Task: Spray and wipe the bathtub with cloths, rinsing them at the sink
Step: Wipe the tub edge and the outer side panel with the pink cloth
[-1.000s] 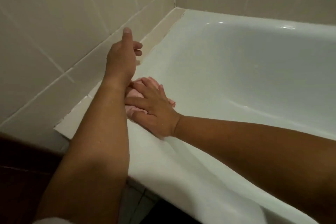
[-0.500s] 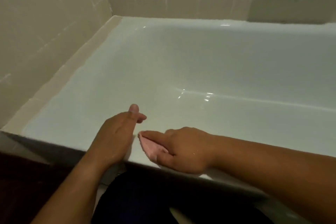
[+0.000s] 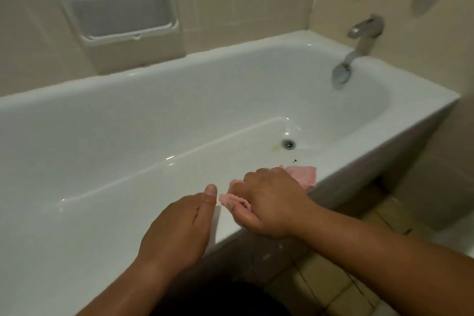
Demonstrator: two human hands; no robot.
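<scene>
A white bathtub (image 3: 159, 120) fills the middle of the view. On its near rim lies a pink cloth (image 3: 304, 176), and my right hand (image 3: 266, 200) presses down on it with fingers curled around its folds. Cloth shows on both sides of that hand. My left hand (image 3: 179, 226) rests on the same rim just to the left, thumb stretched out and nothing in it; its fingers are hidden over the rim's inner edge.
A metal tap (image 3: 359, 41) hangs over the tub's right end, and a round drain (image 3: 288, 143) sits in the tub floor below it. A white recessed soap dish (image 3: 120, 10) is set in the tiled back wall. Beige floor tiles (image 3: 333, 277) lie at lower right.
My view has swung right from the tub's left corner to its tap end. My right hand has slid the pink cloth rightward along the near rim, and my left hand followed beside it.
</scene>
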